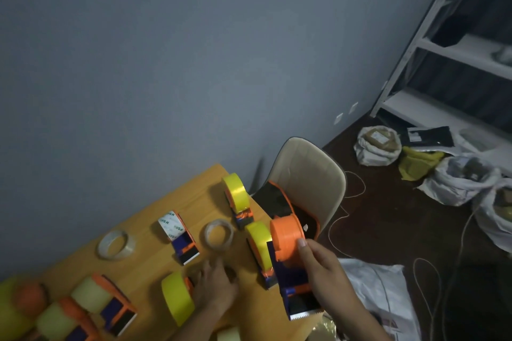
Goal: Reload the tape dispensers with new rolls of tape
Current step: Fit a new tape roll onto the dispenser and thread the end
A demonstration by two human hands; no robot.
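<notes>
Fingers (302, 243) of right hand (327, 274): curled round empty dispenser (291, 263); left hand (214, 285): fingers blurred, can't tell. Dispenser: light, stiff plastic; toothed blade at 6 o'clock, grip body.

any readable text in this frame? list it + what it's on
"MORN" (partly legible, repeated, upside down): white roll in the blue-and-orange dispenser on the table.
White label on the parcel in the floor sack: too small to read.
White label on the black package: too blurred to read.
Nothing else carries legible text.
</notes>
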